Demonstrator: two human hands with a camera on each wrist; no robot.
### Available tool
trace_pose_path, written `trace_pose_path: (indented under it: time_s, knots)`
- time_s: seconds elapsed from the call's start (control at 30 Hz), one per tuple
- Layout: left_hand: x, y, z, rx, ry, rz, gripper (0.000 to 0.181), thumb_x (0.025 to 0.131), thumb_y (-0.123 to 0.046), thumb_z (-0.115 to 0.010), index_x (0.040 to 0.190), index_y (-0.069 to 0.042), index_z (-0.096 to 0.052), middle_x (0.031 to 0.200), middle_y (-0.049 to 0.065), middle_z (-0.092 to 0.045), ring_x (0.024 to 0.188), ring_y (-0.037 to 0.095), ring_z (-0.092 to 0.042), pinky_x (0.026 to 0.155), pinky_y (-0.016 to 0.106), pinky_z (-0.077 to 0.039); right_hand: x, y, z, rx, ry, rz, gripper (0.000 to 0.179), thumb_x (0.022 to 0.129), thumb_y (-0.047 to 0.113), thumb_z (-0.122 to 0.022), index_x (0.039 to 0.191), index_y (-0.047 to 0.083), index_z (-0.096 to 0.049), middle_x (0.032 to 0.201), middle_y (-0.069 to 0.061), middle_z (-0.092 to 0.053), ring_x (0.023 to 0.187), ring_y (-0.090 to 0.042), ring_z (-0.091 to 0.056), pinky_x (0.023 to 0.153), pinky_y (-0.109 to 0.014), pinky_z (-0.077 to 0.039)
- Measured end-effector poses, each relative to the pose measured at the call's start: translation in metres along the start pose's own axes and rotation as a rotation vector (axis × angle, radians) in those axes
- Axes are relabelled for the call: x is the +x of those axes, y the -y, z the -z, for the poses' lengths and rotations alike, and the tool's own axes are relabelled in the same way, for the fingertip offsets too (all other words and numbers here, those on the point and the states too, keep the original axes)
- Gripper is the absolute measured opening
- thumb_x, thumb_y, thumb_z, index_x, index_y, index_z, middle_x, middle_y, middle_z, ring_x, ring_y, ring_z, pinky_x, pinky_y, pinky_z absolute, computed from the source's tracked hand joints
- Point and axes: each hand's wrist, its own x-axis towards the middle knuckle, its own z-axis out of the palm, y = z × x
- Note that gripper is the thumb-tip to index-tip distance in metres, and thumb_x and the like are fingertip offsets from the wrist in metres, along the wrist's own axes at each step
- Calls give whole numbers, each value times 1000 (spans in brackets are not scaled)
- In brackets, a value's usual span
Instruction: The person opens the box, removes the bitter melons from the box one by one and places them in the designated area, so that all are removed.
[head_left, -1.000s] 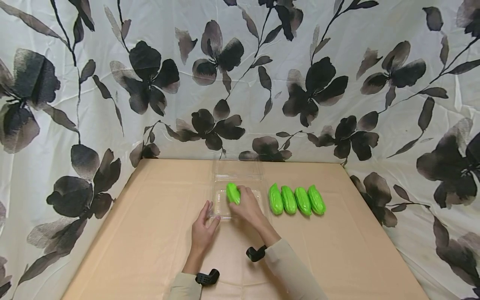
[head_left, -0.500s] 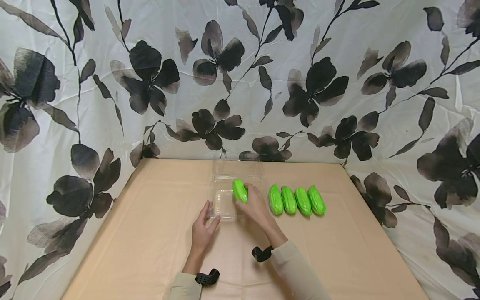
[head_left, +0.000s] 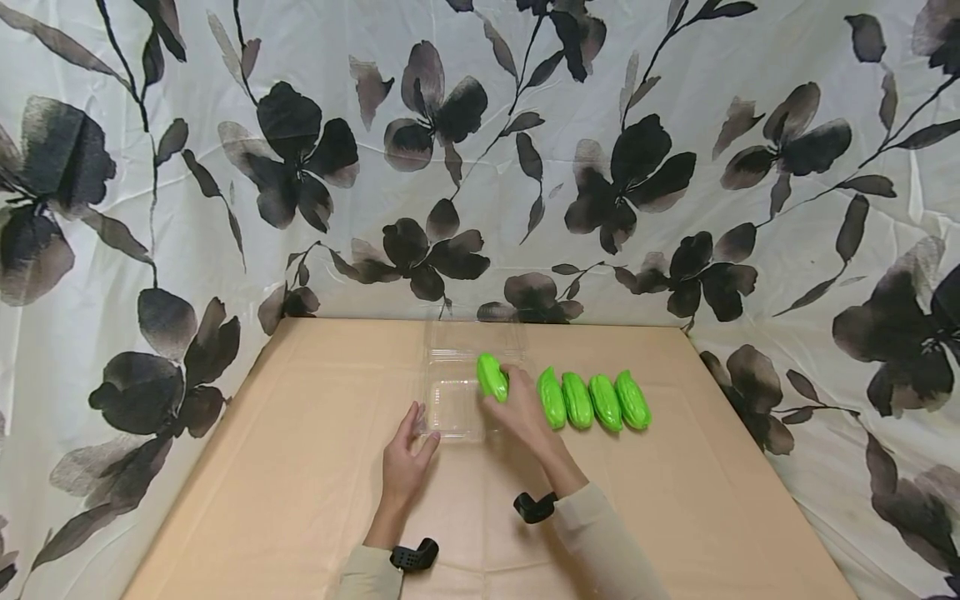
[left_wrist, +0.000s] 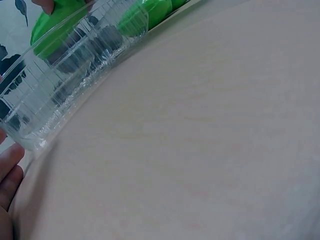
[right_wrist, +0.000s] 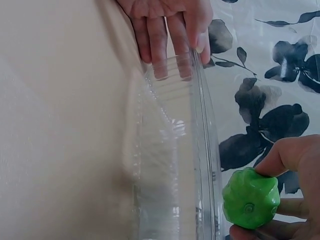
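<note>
My right hand (head_left: 522, 412) grips a ridged green toy vegetable (head_left: 492, 377), shaped like a short bitter melon, over the right part of a clear plastic container (head_left: 448, 432). In the right wrist view, thumb and fingers are on either side of the toy vegetable (right_wrist: 250, 197), its blunt end facing the camera. My left hand (head_left: 405, 462) touches the container's near left corner. Its straight fingers (right_wrist: 158, 45) lie along the outer end wall in the right wrist view, with the thumb side by the rim. The container's lid (head_left: 474, 340) stands open behind it.
Several matching green toy vegetables (head_left: 579, 400) lie in a row to the right of the container on the tan table cover (head_left: 315, 450). Behind the table's back edge hangs a white curtain (head_left: 525, 208) with dark flowers.
My right hand has carried the green toy vegetable to the right and slightly away, from the container's middle to its right side. The left hand and the row have stayed put.
</note>
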Motion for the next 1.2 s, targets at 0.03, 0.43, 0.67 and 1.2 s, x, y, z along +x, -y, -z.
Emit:
trace_pose_path:
  time_s: [0.03, 0.43, 0.67, 1.2]
  knots:
    - [0, 0, 0, -2, 0, 1, 68, 93, -20, -69, 152, -4, -40, 148, 11, -55, 134, 31, -56, 114, 48, -41, 0, -1, 1, 2, -1, -2, 69, 81, 19, -71, 141, -4, -48, 124, -22, -61, 103, -30, -60, 88, -45, -56]
    - [0, 0, -1, 2, -9, -8, 69, 92, -22, -70, 152, -4, -41, 146, 12, -56, 132, 31, -58, 114, 49, -40, -1, -7, 11, -30, -19, 3, 68, 79, 20, -69, 140, -1, -50, 125, -20, -61, 104, -28, -59, 88, -42, -54]
    - [0, 1, -1, 7, -16, -15, 67, 92, -20, -70, 151, -4, -42, 145, 11, -58, 129, 31, -61, 111, 50, -43, -3, -8, 17, -51, -30, -7, 68, 79, 20, -68, 142, 0, -50, 129, -19, -61, 107, -28, -58, 89, -44, -53]
    - [-1, -1, 0, -26, -11, -11, 66, 94, -20, -69, 152, -4, -41, 146, 13, -56, 130, 33, -60, 109, 49, -46, -3, -15, 26, -50, -55, -4, 66, 80, 22, -68, 140, -1, -51, 132, -21, -61, 110, -32, -60, 90, -45, -54]
